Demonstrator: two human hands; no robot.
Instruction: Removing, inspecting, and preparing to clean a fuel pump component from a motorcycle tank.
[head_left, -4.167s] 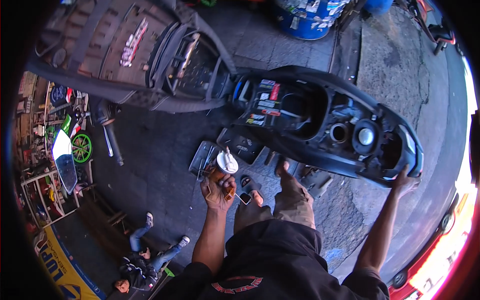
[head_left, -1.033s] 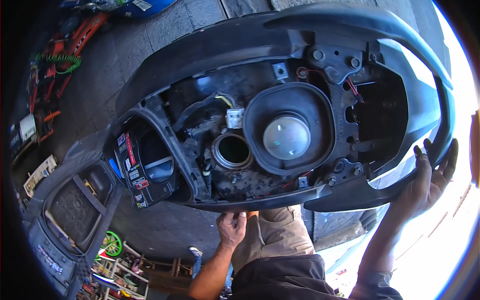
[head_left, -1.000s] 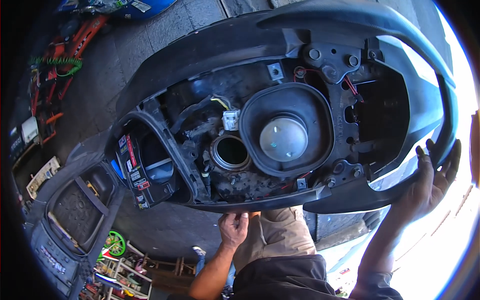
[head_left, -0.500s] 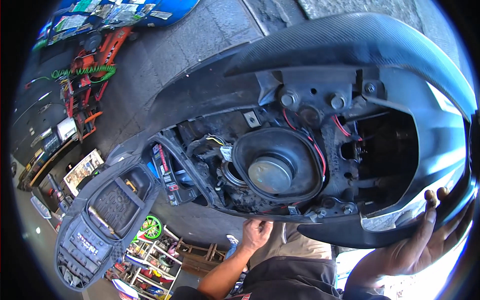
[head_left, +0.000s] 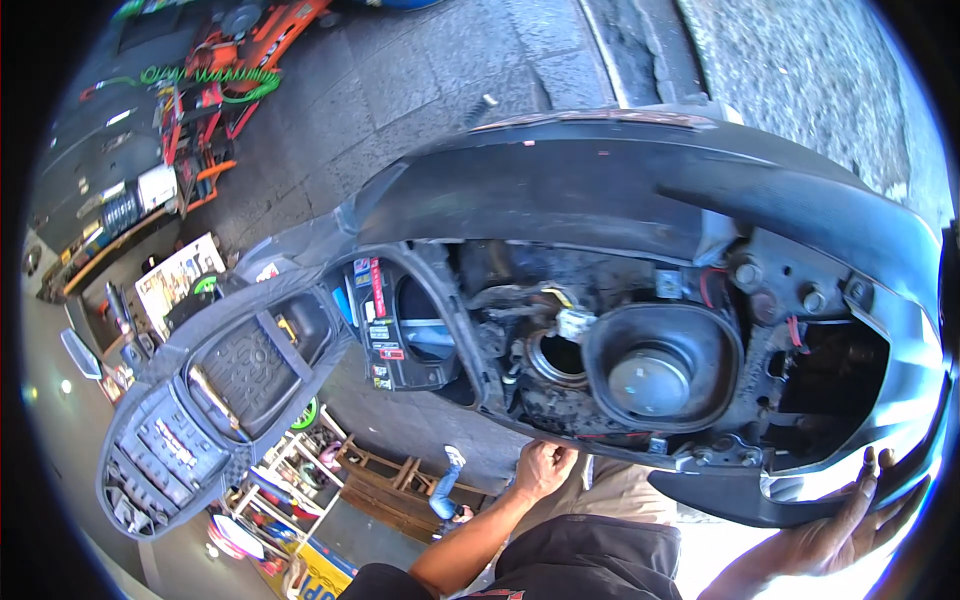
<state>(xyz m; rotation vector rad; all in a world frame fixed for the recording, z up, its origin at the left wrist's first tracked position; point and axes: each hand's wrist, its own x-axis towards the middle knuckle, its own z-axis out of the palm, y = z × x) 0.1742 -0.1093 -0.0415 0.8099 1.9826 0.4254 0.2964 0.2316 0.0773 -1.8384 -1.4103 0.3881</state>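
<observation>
A black scooter body stretches across my view with its seat flipped open to the left. It exposes a storage bay with a stickered insert, a round tank opening, a metal cap in a rubber surround and a white connector. My left hand is curled at the body's lower edge; what its fingers hold is hidden. My right hand has its fingers round the rear grab rail at lower right.
An orange wheeled rig with a green coiled hose stands at upper left. A white rack with parts and a wooden bench are below, near another person's jeans-clad leg. A curb runs behind the scooter.
The white-topped object in my left hand 4.2 seconds ago is out of sight. That hand moved to the body's edge. My view moved closer, then shifted, showing more pavement.
</observation>
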